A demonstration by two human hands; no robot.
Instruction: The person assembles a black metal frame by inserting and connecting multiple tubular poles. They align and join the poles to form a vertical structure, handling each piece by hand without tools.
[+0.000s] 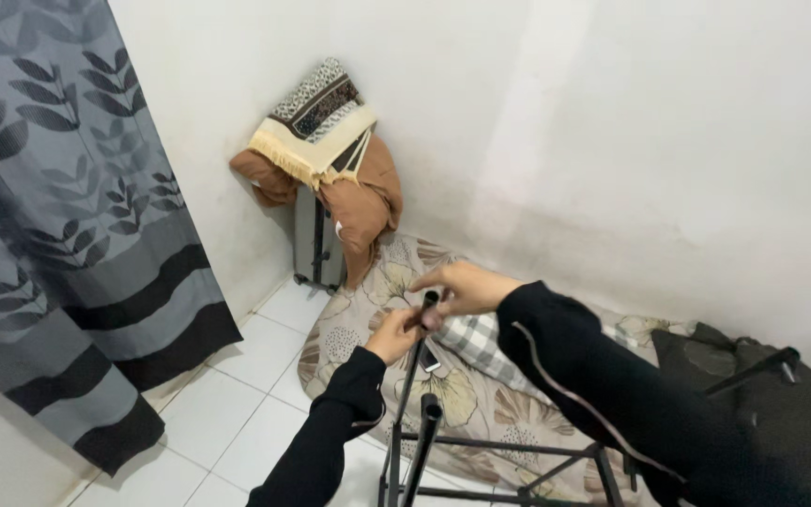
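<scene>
Where white tiled floor [237, 413] meets white wall [612, 113], floral mattress [359, 319], grey curtain [58, 235]

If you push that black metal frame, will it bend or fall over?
Probably it won't bend: the black metal frame is made of straight tubes joined by crossbars, so it looks stiff. It may tip, since its thin upright pole stands tall and both the left hand and the right hand grip its top.

frame [518, 460]: lower part cut by bottom edge | tube [429, 305]: top hidden under both hands | suitcase [316, 239]: mostly covered by cloths [330, 141] | curtain [58, 216]: cut by left edge | phone [430, 360]: partly hidden behind tube
</scene>
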